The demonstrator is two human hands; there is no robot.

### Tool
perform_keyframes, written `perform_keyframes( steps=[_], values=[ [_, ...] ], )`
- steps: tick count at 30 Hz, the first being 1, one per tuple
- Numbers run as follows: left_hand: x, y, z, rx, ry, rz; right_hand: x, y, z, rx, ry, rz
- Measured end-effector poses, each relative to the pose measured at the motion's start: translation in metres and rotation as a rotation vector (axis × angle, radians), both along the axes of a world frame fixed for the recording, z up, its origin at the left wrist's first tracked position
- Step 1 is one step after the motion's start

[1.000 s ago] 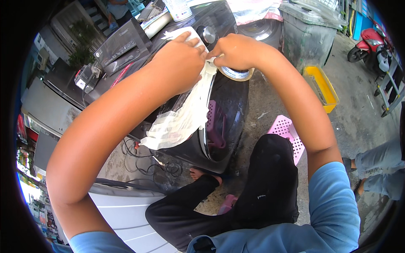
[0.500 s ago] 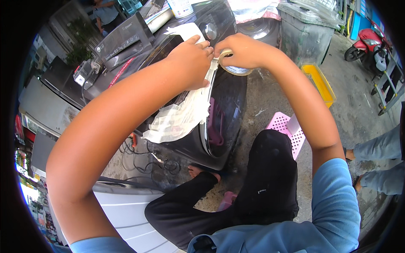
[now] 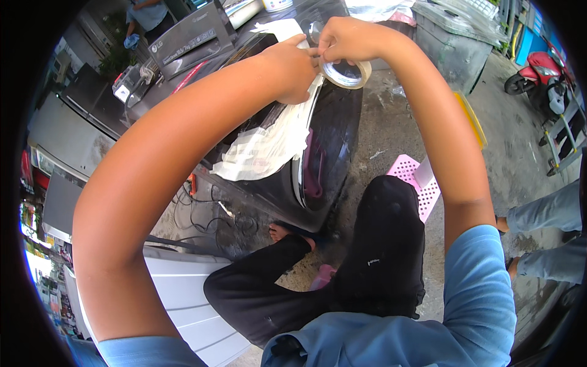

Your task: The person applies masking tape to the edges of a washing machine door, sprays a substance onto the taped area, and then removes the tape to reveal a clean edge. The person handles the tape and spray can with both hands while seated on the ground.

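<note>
**Over the big black machine point(image 3: 339, 119), the tape roll point(image 3: 343, 81) shows its hole**

From the head camera, the roll sat lower, under the right hand point(image 3: 348, 40), half a second ago. Now it tips up, close to the fingers, and the hole shows well. The left hand point(image 3: 295, 73) had its fingers spread over the pale strips point(image 3: 260, 153). Now those fingers are more bent, and their tips meet the right hand's tips. It seems both hands are busy at one spot, near the end of the tape.

The right hand is pinched small and has hold of the roll. The left hand is half curled above the strips; I cannot tell if it grips a bit of tape.

The strips lie on top of each other along the machine's edge, wrinkly and cream. A smooth white sheet point(image 3: 280, 29) is at the far end, beside a round knob point(image 3: 315, 32). Black cables point(image 3: 244, 226) curl on the ground.

Around the yard are a pink basket full of holes point(image 3: 428, 202), a yellow tub point(image 3: 474, 122), a grey bin point(image 3: 452, 52) and a red scooter point(image 3: 544, 76). One person point(image 3: 150, 17) stands at the back. Somebody's legs in jeans point(image 3: 547, 208) are at the right.
</note>
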State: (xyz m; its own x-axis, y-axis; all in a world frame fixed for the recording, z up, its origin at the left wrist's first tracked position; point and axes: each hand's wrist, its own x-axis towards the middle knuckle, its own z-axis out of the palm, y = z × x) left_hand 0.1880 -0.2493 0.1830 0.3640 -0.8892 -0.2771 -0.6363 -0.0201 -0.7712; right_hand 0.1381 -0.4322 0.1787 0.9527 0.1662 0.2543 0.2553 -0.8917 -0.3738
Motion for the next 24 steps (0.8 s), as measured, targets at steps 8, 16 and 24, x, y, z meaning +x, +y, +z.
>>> perform_keyframes(
  steps=[8, 16, 24],
  values=[
    [0.006, 0.001, -0.014, -0.064, -0.018, -0.033, -0.008, 0.018, 0.002, -0.185, 0.172, -0.080],
    [-0.016, -0.010, -0.014, 0.004, -0.091, 0.060, 0.005, -0.015, -0.013, -0.138, 0.372, -0.183],
    [0.010, -0.003, -0.050, -0.349, -0.049, 0.033, 0.030, -0.014, -0.034, 0.170, 0.658, -0.111]
  ],
)
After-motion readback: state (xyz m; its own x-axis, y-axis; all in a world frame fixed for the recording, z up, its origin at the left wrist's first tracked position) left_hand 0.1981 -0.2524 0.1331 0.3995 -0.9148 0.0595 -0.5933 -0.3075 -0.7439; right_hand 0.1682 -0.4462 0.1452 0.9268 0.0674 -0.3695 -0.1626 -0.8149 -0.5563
